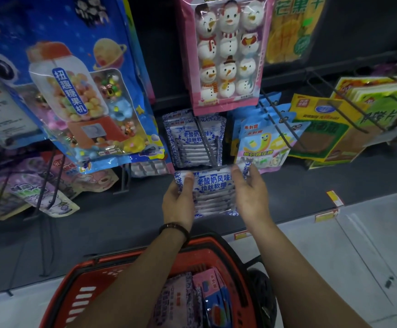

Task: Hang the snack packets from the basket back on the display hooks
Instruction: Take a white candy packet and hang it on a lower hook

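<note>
Lowest in view, the red basket (93, 278) sits under both forearms. It holds a patterned blue-white pouch (176, 297) and a pink pouch (207, 282) beside it, both partly hidden by the arms.

Above the basket, the two hands hold one blue-and-white packet (212, 192) between them, its printed face toward the camera. The left hand (179, 200), with a dark bead bracelet (173, 227) at the wrist, grips the packet's left edge: the thumb lies on the front near the upper corner and the fingers are tucked behind. The right hand (252, 195) pinches the upper right corner, thumb and fingertips close together on the foil (this side is motion-blurred, so the exact finger placement is hard to read). Neither hand is spread wide; both are closed on the packet.

The packet's top edge sits just below the tip of a dark wire display hook (204, 136). A row of matching blue-and-white packets (188, 138) already hangs on that hook.

Further back and to the right hang blue packets with a yellow worm (261, 143), then yellow-and-green packets (320, 129). To the left hangs a large blue candy-machine bag (86, 91). Above the hook is a pink snowman packet (228, 53), with a yellow packet (292, 27) at its upper right.
</note>
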A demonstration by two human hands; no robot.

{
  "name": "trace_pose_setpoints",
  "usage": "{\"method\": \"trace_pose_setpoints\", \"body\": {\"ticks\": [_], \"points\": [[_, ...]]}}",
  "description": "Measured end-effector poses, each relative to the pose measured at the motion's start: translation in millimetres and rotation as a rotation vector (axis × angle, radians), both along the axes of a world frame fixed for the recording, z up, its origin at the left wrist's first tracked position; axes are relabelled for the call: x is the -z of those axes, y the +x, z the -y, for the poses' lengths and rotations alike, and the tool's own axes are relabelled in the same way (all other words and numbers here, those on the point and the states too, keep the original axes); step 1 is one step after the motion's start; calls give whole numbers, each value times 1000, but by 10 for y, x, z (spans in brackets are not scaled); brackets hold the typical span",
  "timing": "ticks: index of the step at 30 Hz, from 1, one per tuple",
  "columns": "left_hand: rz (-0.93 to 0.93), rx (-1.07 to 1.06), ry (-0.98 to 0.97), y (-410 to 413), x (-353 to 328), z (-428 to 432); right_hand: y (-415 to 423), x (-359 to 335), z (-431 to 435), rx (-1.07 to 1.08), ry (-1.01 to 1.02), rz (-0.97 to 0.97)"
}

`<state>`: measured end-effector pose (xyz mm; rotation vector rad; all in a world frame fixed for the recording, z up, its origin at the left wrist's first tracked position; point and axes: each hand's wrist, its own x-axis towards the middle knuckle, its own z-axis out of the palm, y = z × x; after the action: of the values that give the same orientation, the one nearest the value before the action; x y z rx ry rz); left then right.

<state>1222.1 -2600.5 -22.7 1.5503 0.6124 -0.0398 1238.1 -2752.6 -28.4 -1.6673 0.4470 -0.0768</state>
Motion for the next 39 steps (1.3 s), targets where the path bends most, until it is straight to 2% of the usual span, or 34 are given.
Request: {"method": "trace_pose_setpoints", "body": {"ticks": [11,16,22,27,31,37,39], "points": [[-135,-78,-58,-19,83,67,-10,-69,-23,38,-29,-89],[-173,-92,-82,86,57,69,17,-125,-42,63,-10,-41],[-169,-130,-32,373,49,56,81,-70,-91,-69,-27,40],[-156,-124,-6,697,-13,5,103,4,-129,-176,-104,20],[-156,-110,-5,866,42,-19,59,3,-198,-222,-128,-32],[-167,-58,131,1000,68,-111,-66,49,-243,-269,-189,-159],[-170,-102,88,980,104,-127,-107,82,-257,-293,-219,-200]]}}
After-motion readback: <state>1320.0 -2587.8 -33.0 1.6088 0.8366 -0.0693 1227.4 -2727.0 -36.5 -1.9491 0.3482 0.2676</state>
